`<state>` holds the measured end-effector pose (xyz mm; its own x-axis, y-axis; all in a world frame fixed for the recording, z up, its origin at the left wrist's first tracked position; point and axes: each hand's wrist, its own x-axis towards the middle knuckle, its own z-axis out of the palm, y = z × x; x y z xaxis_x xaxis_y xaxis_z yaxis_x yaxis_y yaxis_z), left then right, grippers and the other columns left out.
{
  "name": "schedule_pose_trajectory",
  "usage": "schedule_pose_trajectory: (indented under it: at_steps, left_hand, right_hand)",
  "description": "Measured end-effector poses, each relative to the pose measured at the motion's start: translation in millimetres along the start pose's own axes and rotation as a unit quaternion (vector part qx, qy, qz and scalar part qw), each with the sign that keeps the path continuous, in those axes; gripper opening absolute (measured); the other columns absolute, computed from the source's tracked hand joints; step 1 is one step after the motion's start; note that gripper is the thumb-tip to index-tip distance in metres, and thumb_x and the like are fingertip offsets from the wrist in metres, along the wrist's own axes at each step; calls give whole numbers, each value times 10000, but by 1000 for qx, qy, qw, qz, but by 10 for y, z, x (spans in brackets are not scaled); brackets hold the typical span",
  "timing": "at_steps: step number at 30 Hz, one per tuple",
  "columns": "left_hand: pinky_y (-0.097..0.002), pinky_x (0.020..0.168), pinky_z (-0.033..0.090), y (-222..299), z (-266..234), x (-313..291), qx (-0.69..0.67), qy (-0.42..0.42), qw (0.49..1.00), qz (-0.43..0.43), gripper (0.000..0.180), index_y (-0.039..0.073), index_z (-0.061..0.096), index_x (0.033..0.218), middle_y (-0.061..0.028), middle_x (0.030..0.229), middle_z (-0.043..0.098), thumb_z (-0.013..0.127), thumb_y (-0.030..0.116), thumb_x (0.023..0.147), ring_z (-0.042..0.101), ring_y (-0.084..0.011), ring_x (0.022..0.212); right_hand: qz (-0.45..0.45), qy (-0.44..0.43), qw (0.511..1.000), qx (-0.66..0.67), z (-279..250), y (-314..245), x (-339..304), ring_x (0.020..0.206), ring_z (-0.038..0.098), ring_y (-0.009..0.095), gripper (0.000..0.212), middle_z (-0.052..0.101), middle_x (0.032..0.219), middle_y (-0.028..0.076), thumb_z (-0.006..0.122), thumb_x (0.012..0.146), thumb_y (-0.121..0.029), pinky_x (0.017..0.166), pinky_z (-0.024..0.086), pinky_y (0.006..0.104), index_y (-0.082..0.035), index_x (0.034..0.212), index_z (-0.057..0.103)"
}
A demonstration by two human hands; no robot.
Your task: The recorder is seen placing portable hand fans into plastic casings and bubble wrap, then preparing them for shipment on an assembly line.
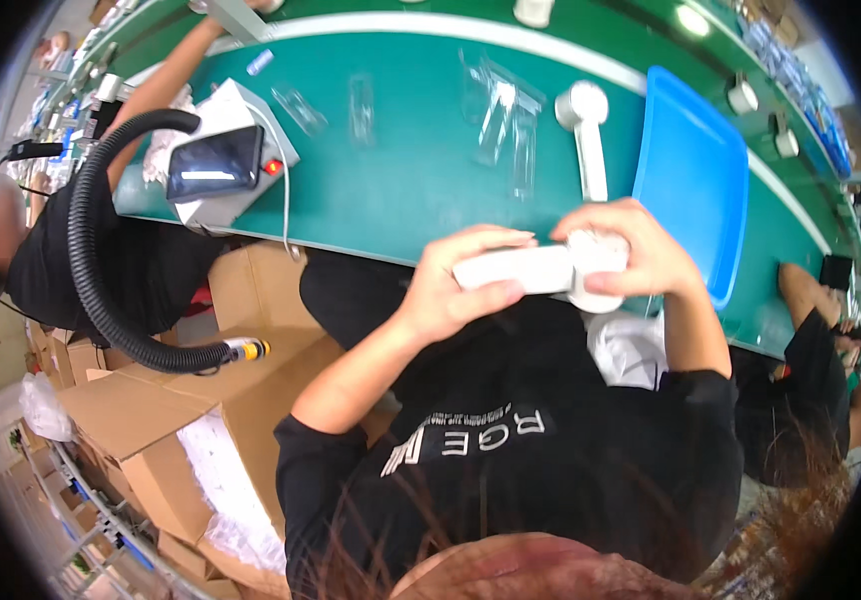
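Just in front of the bench edge, both my hands hold a white handheld device [526,270] with a round head and a straight handle. My left hand [446,290] is closed around the handle end, thumb below and fingers above. The round head sits in my right hand [651,250], whose fingers and thumb grip it from the right. A similar white round-headed device [591,150] lies on the green bench top [401,190], beyond my right hand. Its handle points toward me.
A blue tray [696,170] lies to the right. Clear plastic pieces [511,115] are scattered at the back. At left, a phone [216,163] rests on a white box [281,145] beside a black flexible hose [86,240]. Cardboard boxes [141,410] stand below; co-workers sit on both sides.
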<state>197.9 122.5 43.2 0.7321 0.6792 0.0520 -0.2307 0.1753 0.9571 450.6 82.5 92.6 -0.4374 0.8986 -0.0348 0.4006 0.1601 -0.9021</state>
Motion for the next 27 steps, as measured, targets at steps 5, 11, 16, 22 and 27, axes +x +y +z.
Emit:
schedule_pose_trajectory:
  at_steps: [5, 11, 16, 22, 27]
  left_hand:
    - [-326, 886, 450, -181, -177, 213, -39, 166, 985, 31, 460, -2, 492, 1221, -103, 1232, 532, 657, 171, 828, 535, -183, 1059]
    - [-398, 929, 426, -291, -397, 923, 353, 298, 880, 112, 639, -17, 469, 1219, -187, 1196, 534, 749, 321, 754, 512, -305, 1101]
    - [-411, 978, 395, -397, -596, 1698, 378, 309, 864, 124, 726, -23, 451, 1255, -172, 1185, 557, 770, 351, 720, 496, -318, 1143]
    - [-324, 814, 488, -98, -660, 1290, 190, 326, 900, 217, 537, 13, 487, 1216, -91, 1008, 589, 742, 136, 761, 588, -186, 893]
    - [-313, 687, 477, -305, -575, -173, -78, 262, 958, 90, 553, 53, 363, 1258, -96, 1033, 476, 679, 152, 815, 518, -172, 835]
  right_hand:
    - [68, 189, 970, -141, -912, -139, -201, 797, 614, 160, 486, 644, 893, 81, 695, 686, -323, 739, 481, 285, -21, 1058, 615]
    - [258, 396, 804, -361, -2038, 1210, 601, 935, 649, 342, 673, 656, 1026, 216, 682, 720, -558, 802, 505, 390, -37, 1137, 591]
    - [459, 294, 800, -251, -2430, 1847, 1031, 953, 649, 350, 908, 651, 1014, 241, 715, 648, -604, 751, 539, 436, 86, 1197, 498]
    - [404, 210, 779, -431, -2786, 1282, 1994, 1027, 622, 327, 723, 626, 1115, 243, 654, 722, -593, 885, 482, 403, 41, 1069, 645]
    - [143, 225, 854, -448, -2604, 1227, 3197, 1233, 470, 337, 748, 481, 1322, 247, 680, 727, -449, 1022, 378, 397, 18, 1277, 482]
